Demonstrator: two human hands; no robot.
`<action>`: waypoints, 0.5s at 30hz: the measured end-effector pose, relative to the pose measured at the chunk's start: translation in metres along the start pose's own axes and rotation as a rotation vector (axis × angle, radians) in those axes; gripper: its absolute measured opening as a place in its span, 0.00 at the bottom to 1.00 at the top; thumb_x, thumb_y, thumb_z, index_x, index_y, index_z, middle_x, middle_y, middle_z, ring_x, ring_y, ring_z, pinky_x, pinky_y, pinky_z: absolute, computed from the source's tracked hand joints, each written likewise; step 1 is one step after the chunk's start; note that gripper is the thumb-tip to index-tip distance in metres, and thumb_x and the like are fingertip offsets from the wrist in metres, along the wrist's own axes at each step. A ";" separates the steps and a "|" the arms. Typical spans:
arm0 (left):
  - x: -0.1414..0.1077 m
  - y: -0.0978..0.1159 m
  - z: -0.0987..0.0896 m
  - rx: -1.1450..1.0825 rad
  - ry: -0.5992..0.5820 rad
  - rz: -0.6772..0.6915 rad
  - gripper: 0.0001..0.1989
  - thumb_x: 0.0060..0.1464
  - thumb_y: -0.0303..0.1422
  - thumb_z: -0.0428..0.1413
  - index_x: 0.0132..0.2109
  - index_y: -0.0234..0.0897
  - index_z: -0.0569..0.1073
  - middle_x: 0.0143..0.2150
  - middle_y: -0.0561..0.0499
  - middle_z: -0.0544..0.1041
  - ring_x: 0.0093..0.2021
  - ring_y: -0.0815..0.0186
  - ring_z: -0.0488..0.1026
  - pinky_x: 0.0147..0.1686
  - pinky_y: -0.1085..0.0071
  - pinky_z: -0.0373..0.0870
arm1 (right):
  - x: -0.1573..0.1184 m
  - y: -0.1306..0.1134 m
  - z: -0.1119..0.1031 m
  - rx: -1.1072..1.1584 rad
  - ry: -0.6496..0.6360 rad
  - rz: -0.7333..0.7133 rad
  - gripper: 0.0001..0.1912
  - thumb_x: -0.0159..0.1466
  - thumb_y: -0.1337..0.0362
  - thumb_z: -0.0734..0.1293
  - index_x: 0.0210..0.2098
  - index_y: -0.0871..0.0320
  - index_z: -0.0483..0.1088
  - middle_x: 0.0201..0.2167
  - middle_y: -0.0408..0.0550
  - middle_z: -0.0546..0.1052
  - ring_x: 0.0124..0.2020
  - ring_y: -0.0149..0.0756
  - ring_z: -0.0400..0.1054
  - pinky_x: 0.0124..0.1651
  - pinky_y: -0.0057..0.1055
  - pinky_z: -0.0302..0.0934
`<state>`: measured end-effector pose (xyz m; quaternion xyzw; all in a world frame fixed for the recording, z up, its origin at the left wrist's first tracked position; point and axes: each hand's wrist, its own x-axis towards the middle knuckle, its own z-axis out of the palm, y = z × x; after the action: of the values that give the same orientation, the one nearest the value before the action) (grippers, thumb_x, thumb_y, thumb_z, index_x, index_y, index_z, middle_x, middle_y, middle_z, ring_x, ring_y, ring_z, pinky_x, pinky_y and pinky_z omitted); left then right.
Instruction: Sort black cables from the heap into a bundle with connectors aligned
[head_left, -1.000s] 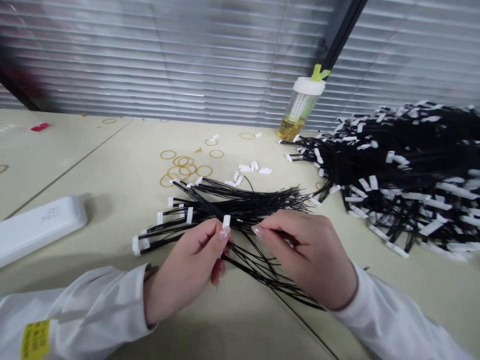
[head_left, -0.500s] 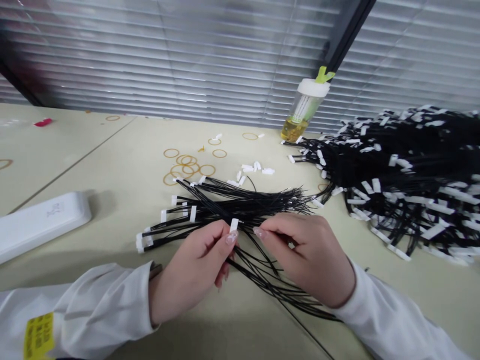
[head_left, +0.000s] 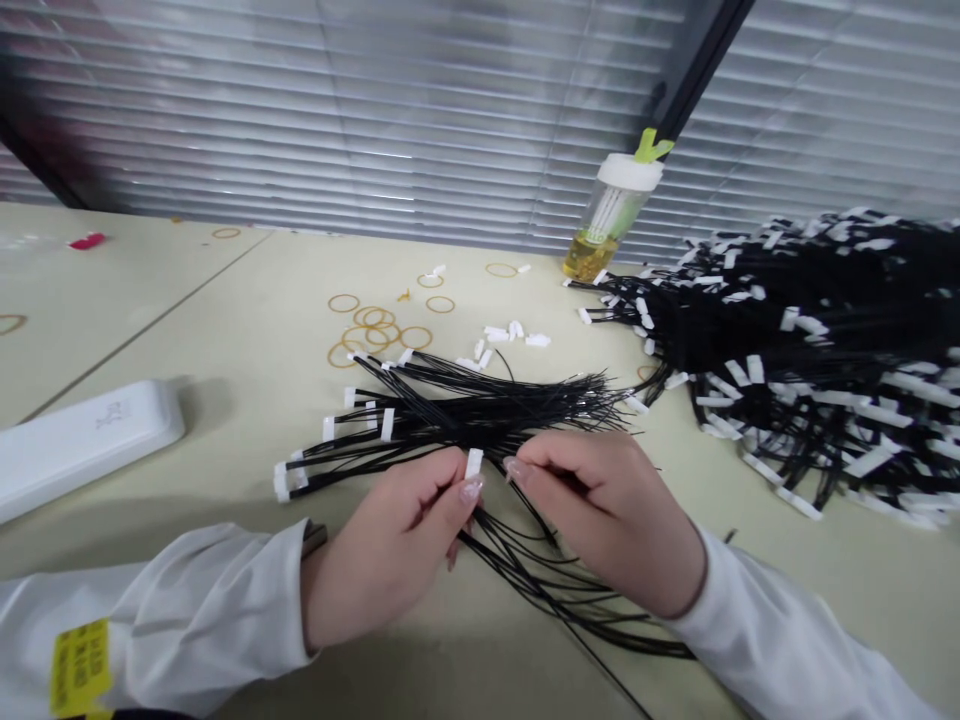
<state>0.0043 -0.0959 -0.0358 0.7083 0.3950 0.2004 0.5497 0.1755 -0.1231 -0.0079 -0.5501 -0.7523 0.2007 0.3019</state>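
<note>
The white connector (head_left: 474, 463) stands upright in a tight pinch between the thumb and forefinger of the left hand (head_left: 386, 545), at the near edge of a loose bundle of black wires (head_left: 480, 410). The right hand (head_left: 607, 510) is curled closed just beside it, its fingertips (head_left: 513, 468) among the strands (whether they grip one is hidden). Over the last second, the pinched connector has dropped slightly toward the person, away from the bundle, so it now stands a little more apart from the other white-tipped ends.

Past the bundle's far side lie scattered rubber bands (head_left: 371, 330) and loose white connectors (head_left: 502, 333). A much larger heap of white-tagged black wires (head_left: 810, 340) sits to its right, and a clear bottle with a white cap (head_left: 616, 215) stands beyond it, before the window blinds (head_left: 337, 110). To the bundle's left rests a white plastic case (head_left: 90, 447) on the pale table (head_left: 225, 300).
</note>
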 end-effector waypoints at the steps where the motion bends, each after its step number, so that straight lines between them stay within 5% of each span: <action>1: 0.000 0.000 0.000 0.013 -0.004 0.003 0.14 0.58 0.37 0.41 0.27 0.37 0.61 0.21 0.57 0.61 0.21 0.74 0.58 0.21 0.79 0.57 | 0.000 0.000 0.001 0.002 -0.002 -0.001 0.12 0.60 0.68 0.59 0.20 0.61 0.63 0.15 0.37 0.61 0.18 0.20 0.52 0.23 0.20 0.47; 10: -0.002 -0.001 0.001 -0.062 -0.014 -0.046 0.15 0.57 0.40 0.42 0.27 0.36 0.61 0.21 0.57 0.62 0.20 0.75 0.58 0.19 0.79 0.57 | 0.002 0.001 -0.003 0.057 0.023 0.047 0.12 0.60 0.64 0.59 0.23 0.61 0.66 0.17 0.39 0.65 0.20 0.22 0.55 0.24 0.20 0.51; 15: 0.003 -0.003 0.000 -0.343 0.088 -0.111 0.13 0.56 0.41 0.44 0.29 0.36 0.62 0.24 0.58 0.62 0.18 0.77 0.61 0.17 0.80 0.60 | 0.010 0.031 -0.027 -0.021 0.212 0.158 0.12 0.59 0.62 0.60 0.24 0.61 0.68 0.16 0.40 0.64 0.19 0.23 0.54 0.23 0.22 0.51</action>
<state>0.0047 -0.0931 -0.0392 0.5720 0.4173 0.2649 0.6546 0.2138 -0.1048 -0.0053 -0.6288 -0.6727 0.1569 0.3571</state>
